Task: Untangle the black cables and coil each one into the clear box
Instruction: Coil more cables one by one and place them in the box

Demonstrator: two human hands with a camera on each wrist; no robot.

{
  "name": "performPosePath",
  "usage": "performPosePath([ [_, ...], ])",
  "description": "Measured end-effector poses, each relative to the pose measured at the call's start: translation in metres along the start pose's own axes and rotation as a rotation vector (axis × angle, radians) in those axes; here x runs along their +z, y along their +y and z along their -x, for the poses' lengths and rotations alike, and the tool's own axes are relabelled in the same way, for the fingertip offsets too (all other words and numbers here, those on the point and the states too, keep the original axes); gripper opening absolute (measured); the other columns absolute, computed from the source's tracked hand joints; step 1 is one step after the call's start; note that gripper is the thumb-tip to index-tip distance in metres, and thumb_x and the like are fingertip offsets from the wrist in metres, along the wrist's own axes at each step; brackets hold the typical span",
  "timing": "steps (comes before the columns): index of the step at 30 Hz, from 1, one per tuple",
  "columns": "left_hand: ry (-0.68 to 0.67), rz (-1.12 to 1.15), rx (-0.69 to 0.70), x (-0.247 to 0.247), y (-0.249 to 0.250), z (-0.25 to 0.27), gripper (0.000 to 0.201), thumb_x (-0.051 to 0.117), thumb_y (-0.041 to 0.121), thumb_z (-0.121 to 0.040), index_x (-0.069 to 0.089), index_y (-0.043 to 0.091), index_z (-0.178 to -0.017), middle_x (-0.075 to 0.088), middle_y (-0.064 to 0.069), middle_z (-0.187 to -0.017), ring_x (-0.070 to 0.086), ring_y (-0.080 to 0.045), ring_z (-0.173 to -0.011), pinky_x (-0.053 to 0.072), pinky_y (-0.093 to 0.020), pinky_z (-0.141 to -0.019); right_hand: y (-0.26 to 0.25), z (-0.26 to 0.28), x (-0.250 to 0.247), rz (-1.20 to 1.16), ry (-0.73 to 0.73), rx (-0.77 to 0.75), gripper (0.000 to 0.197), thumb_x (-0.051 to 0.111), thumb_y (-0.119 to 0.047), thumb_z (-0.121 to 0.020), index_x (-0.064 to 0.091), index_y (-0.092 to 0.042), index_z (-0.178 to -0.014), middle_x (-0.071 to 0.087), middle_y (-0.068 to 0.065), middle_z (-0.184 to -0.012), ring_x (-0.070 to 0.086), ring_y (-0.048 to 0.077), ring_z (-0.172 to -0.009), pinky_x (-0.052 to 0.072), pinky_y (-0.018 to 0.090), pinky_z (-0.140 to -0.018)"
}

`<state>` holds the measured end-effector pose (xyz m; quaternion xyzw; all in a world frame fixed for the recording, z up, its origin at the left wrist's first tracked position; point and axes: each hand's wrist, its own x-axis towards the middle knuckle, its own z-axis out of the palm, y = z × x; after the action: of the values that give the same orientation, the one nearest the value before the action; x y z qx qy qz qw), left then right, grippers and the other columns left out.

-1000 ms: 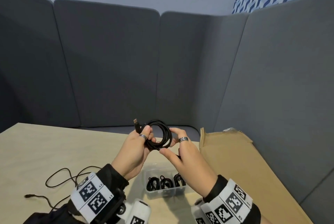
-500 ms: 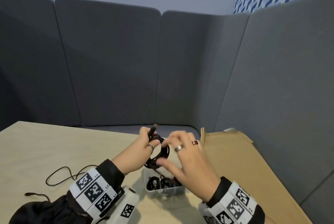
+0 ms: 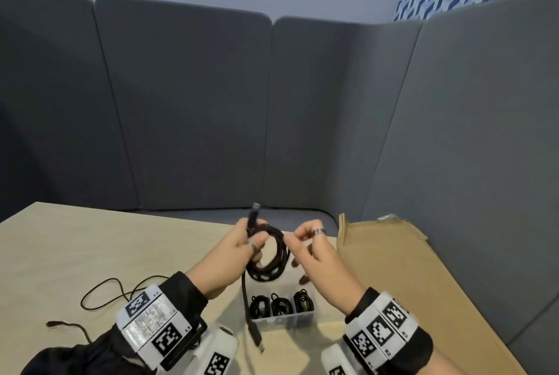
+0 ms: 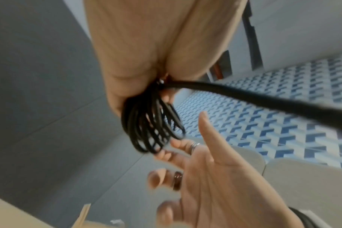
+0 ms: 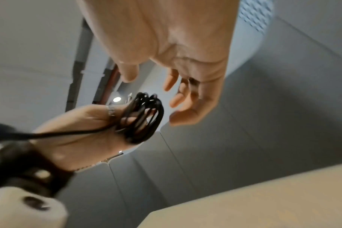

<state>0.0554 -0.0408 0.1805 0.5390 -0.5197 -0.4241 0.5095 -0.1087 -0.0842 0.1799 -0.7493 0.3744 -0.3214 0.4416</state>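
Observation:
My left hand grips a coiled black cable above the table, fingers curled round one side of the loops. One plug sticks up past the thumb. A loose tail hangs from the coil down to a second plug just left of the clear box. My right hand hovers at the coil's right side with loosely spread fingers and holds nothing. The box holds three coiled black cables. Another black cable lies uncoiled on the table at the left.
The light wooden table is walled in by grey padded panels behind and to the right. A flattened cardboard sheet lies on the table's right side, next to the box.
My right hand has let go of the coil and drawn slightly right. The left hand turned the coil, and a tail with a plug now hangs down beside the box.

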Motion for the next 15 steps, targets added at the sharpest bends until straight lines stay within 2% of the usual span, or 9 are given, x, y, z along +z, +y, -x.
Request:
performPosePath([
  [2,0.152,0.120,0.041,0.004,0.000,-0.003,0.018,0.038,0.007,-0.098,0.049,0.017,-0.109,0.040,0.000,-0.071,0.039,-0.010,-0.062,0.042,-0.023,-0.064,0.003,0.009,0.011,-0.215,-0.193,0.241,0.041,0.057,-0.050,-0.082,0.035,-0.019,-0.096,0.053,0.004,-0.092,0.057,0.014,-0.063,0.048,0.025,-0.048],
  [3,0.196,0.130,0.063,0.007,0.000,-0.004,0.020,0.038,0.007,-0.098,0.048,0.018,-0.113,0.040,0.001,-0.072,0.040,-0.010,-0.063,0.044,-0.024,-0.067,0.003,0.014,0.019,-0.304,-0.306,0.317,0.043,0.060,-0.046,-0.082,0.034,-0.015,-0.097,0.056,0.004,-0.089,0.059,0.015,-0.061,0.048,0.023,-0.046],
  [4,0.222,0.137,0.081,0.010,0.000,-0.004,0.022,0.038,0.008,-0.098,0.047,0.018,-0.116,0.041,0.001,-0.073,0.041,-0.009,-0.065,0.045,-0.026,-0.072,0.004,0.018,0.026,-0.382,-0.387,0.346,0.038,0.061,-0.038,-0.085,0.035,-0.014,-0.097,0.060,0.003,-0.085,0.061,0.014,-0.059,0.049,0.023,-0.046],
  [6,0.258,0.204,0.101,0.016,-0.001,-0.006,0.024,0.038,0.007,-0.098,0.048,0.018,-0.117,0.042,0.003,-0.072,0.043,-0.006,-0.062,0.044,-0.033,-0.078,0.005,0.023,0.035,-0.518,-0.409,0.317,0.022,0.059,-0.018,-0.091,0.038,-0.012,-0.094,0.063,0.004,-0.075,0.059,0.013,-0.054,0.045,0.022,-0.046],
  [8,0.299,0.350,0.098,0.017,0.002,-0.008,0.021,0.036,0.003,-0.098,0.048,0.016,-0.110,0.041,0.004,-0.068,0.044,-0.003,-0.054,0.048,-0.026,-0.071,0.005,0.019,0.033,-0.602,-0.367,0.302,0.010,0.050,-0.008,-0.095,0.040,-0.012,-0.094,0.054,0.001,-0.063,0.042,0.008,-0.043,0.032,0.018,-0.042],
  [10,0.319,0.554,0.064,0.012,0.005,-0.011,0.019,0.033,0.002,-0.099,0.048,0.014,-0.093,0.036,0.002,-0.066,0.041,-0.005,-0.052,0.046,-0.019,-0.059,0.000,0.015,0.025,-0.512,-0.328,0.265,0.007,0.040,-0.010,-0.098,0.043,-0.016,-0.099,0.040,-0.007,-0.056,0.027,0.005,-0.043,0.023,0.015,-0.041],
  [11,0.312,0.661,0.027,0.009,0.006,-0.013,0.022,0.033,0.003,-0.099,0.044,0.013,-0.083,0.034,0.001,-0.066,0.039,-0.006,-0.054,0.043,-0.020,-0.058,0.000,0.012,0.021,-0.398,-0.299,0.201,0.009,0.038,-0.013,-0.099,0.046,-0.018,-0.100,0.037,-0.010,-0.054,0.026,0.005,-0.043,0.023,0.015,-0.042],
  [13,0.269,0.865,-0.064,0.005,0.008,-0.014,0.026,0.033,0.005,-0.099,0.036,0.014,-0.074,0.032,-0.001,-0.066,0.036,-0.009,-0.055,0.035,-0.023,-0.063,0.001,0.007,0.015,-0.150,-0.249,0.015,0.011,0.041,-0.022,-0.100,0.052,-0.025,-0.099,0.041,-0.009,-0.059,0.031,0.006,-0.048,0.029,0.019,-0.048],
  [15,0.237,0.991,-0.110,0.003,0.009,-0.015,0.026,0.034,0.007,-0.098,0.033,0.014,-0.073,0.032,0.000,-0.064,0.036,-0.009,-0.052,0.034,-0.024,-0.064,0.006,0.001,0.009,0.169,-0.201,-0.159,0.013,0.043,-0.036,-0.096,0.056,-0.036,-0.093,0.046,-0.010,-0.068,0.039,0.006,-0.061,0.036,0.027,-0.062],
])
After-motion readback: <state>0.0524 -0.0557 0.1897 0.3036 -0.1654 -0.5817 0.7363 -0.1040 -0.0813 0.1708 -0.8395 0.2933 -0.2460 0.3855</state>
